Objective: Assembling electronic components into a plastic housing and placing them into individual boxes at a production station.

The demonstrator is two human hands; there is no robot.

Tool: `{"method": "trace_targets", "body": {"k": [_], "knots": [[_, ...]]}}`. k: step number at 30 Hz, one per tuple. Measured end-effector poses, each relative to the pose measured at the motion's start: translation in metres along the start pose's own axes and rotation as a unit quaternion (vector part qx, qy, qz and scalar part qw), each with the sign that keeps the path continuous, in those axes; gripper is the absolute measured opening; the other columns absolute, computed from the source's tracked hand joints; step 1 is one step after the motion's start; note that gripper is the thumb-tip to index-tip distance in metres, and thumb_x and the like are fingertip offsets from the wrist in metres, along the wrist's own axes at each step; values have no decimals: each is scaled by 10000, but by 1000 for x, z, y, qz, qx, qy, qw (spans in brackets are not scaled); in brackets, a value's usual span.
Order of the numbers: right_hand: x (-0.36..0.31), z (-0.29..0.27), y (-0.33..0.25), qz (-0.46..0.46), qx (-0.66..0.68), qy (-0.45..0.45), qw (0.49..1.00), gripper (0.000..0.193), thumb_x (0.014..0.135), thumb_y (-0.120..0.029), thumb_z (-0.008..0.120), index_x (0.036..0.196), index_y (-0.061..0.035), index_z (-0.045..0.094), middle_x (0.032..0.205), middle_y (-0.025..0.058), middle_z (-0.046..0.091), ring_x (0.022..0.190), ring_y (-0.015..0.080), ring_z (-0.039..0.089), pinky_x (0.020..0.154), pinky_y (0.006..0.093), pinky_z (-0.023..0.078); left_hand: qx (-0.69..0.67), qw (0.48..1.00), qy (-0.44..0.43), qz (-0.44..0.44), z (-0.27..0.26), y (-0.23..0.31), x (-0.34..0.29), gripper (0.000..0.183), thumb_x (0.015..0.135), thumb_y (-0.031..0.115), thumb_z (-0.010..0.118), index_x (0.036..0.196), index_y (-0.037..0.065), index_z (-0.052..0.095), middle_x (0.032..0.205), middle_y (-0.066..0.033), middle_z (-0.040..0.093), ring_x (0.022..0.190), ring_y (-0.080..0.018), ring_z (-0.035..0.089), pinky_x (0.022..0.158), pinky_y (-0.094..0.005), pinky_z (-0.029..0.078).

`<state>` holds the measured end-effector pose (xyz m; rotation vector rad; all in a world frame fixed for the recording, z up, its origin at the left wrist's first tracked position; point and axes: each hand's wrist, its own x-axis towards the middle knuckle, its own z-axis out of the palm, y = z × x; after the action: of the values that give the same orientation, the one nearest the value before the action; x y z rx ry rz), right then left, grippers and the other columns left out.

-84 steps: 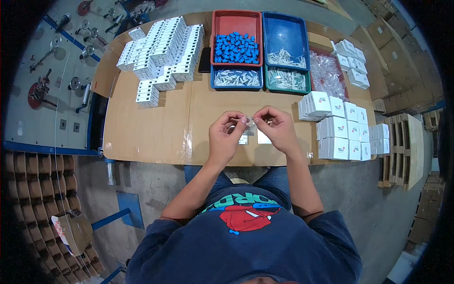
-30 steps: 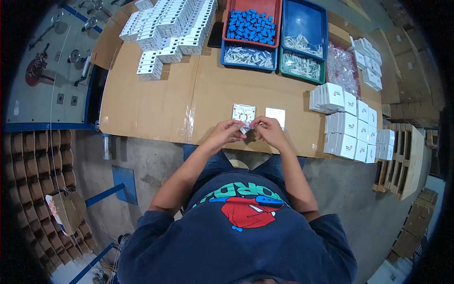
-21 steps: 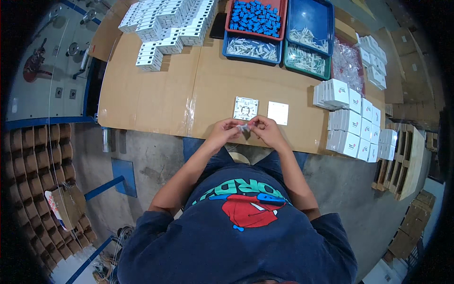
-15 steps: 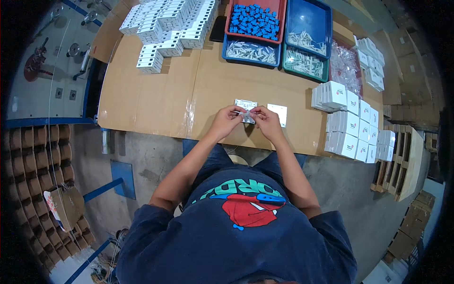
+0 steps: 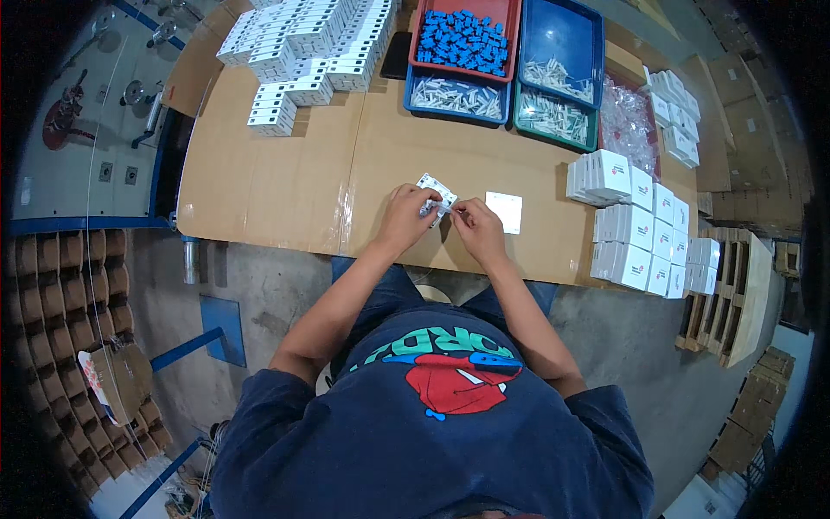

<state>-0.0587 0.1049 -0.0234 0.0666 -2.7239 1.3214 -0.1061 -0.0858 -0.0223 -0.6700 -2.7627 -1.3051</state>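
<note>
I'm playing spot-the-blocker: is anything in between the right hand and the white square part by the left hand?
Only a small pale piece at the fingertips shows between the right hand and the white square part. Nothing else visible blocks it; the flat white plate lies to the part's right.

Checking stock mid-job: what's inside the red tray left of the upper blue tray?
Many small blue parts lie heaped in the red tray; anything under the heap is covered.
</note>
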Motion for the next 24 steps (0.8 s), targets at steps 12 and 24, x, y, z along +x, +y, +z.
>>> {"method": "trace_targets", "body": {"k": [12,24], "knots": [[5,32,-3,-20,72,21,997,129,884,-71,718,995,-15,682,915,137,667,751,292,690,670,377,552,-137,982,-22,-127,-9,-25,-8,218,851,78,726,1064,45,695,982,-157,708,955,-334,679,838,-408,535],[-4,21,5,-138,-11,20,990,128,857,-34,726,975,-19,675,1021,136,667,927,332,668,767,404,553,-17,999,32,-5,-2,-11,-22,220,850,38,722,1069,47,697,1012,-125,705,940,-315,673,826,-389,544]]}}
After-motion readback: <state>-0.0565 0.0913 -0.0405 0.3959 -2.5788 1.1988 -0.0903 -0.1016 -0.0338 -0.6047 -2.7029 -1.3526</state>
